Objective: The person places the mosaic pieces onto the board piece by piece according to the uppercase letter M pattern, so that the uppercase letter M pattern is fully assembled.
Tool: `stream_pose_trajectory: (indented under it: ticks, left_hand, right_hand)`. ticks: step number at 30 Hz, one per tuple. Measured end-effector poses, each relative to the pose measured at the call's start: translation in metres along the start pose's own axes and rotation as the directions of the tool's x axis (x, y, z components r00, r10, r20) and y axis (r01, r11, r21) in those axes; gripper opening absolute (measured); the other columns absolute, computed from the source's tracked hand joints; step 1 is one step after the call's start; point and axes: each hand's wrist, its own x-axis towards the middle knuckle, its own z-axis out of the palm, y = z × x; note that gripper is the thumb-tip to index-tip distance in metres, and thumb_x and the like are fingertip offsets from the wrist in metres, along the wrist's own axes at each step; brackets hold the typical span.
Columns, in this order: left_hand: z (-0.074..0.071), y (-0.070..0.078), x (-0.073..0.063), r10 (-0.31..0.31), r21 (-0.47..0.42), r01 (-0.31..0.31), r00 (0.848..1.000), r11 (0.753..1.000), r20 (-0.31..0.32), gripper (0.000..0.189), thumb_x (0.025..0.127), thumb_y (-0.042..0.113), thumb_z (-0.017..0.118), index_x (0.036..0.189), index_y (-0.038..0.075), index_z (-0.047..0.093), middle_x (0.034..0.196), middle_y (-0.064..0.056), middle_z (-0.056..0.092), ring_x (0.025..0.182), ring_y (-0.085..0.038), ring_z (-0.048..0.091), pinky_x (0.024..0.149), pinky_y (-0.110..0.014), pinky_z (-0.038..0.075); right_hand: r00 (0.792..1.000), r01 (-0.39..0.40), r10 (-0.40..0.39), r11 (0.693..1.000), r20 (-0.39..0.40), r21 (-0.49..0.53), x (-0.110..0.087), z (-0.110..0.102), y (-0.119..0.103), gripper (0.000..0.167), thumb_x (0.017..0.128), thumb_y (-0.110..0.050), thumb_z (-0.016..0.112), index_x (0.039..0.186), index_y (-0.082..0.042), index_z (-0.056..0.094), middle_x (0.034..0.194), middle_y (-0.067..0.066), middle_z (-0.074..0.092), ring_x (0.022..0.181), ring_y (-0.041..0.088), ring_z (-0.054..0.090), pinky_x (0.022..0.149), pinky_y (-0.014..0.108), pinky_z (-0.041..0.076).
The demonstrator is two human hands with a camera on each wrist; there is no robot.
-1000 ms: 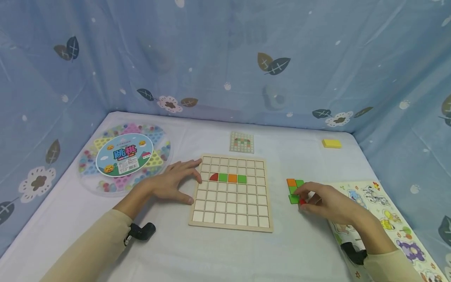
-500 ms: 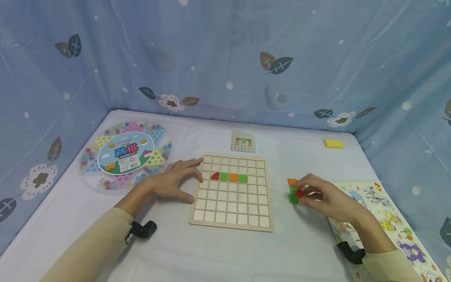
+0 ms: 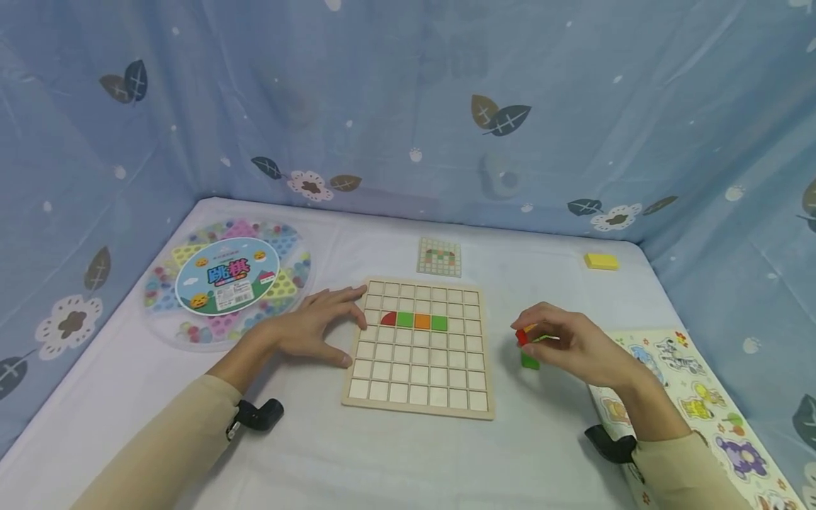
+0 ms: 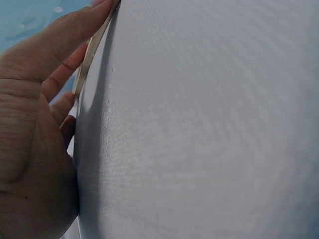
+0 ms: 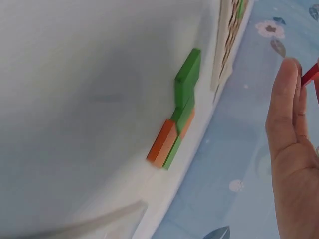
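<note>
The left hand [image 3: 312,329], spread, is touching the grid board's [image 3: 409,372] left edge; right of it, the right hand [image 3: 570,347] is pinching a red piece [image 3: 521,338], apparently for placing, likely needing careful alignment.

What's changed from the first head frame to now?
Right hand moved left, toward the grid board, carrying the red piece. The piece, already at its fingertips then, is now lifted clear of the loose green and orange tiles. No release seen.

Unchanged: left hand on the board's left edge; four-piece row on the board.
</note>
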Motion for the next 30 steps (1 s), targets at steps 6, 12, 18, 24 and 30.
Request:
stream_pose_trajectory:
  ticks: [6,12,18,24,30]
  left_hand:
    - [-0.001,0.000,0.003,-0.001,0.003,0.001,1.000,1.000,0.003,0.053,0.076,0.053,0.085,0.119,0.035,0.060,0.173,-0.004,0.015,0.158,-0.037,0.010,0.122,-0.068,0.001]
    - [0.002,-0.004,0.006,-0.005,0.018,0.005,1.000,1.000,0.013,0.054,0.076,0.055,0.084,0.120,0.037,0.059,0.173,-0.003,0.014,0.158,-0.035,0.009,0.123,-0.066,0.000]
    - [0.002,-0.003,0.005,0.005,0.008,-0.005,1.000,1.000,0.011,0.053,0.076,0.054,0.085,0.120,0.036,0.060,0.173,-0.004,0.014,0.159,-0.034,0.008,0.123,-0.065,-0.002]
    - [0.001,-0.003,0.004,0.007,0.006,-0.007,1.000,1.000,0.002,0.053,0.076,0.055,0.084,0.119,0.036,0.060,0.173,-0.005,0.014,0.158,-0.036,0.008,0.123,-0.066,-0.001]
    - [0.000,-0.003,0.001,-0.003,0.004,0.003,1.000,1.000,0.002,0.053,0.076,0.053,0.085,0.119,0.035,0.060,0.173,-0.005,0.014,0.158,-0.036,0.009,0.123,-0.066,-0.001]
  right_hand:
    - [1.000,0.024,-0.023,0.997,-0.005,0.070,0.012,0.004,0.002,0.039,0.095,0.007,0.067,0.131,-0.005,0.060,0.125,0.010,0.061,0.097,0.040,0.070,0.074,0.034,0.061]
    - [1.000,0.003,-0.002,0.996,-0.008,0.084,0.022,0.010,0.004,0.040,0.095,0.006,0.068,0.132,-0.006,0.060,0.127,0.016,0.060,0.096,0.041,0.069,0.076,0.030,0.061]
    - [1.000,-0.002,0.003,1.000,-0.022,0.006,0.036,0.016,0.008,0.037,0.095,0.002,0.070,0.130,-0.005,0.062,0.125,0.025,0.059,0.095,0.033,0.070,0.080,0.028,0.060]
    - [1.000,0.000,0.000,1.000,0.001,0.005,0.050,0.022,0.012,0.037,0.094,0.005,0.069,0.129,0.002,0.061,0.125,0.025,0.062,0.095,0.037,0.070,0.080,0.028,0.059]
    - [0.999,-0.047,0.048,0.997,0.025,-0.055,0.063,0.026,0.012,0.039,0.093,0.004,0.070,0.131,-0.003,0.062,0.126,0.017,0.065,0.096,0.030,0.072,0.079,0.029,0.059]
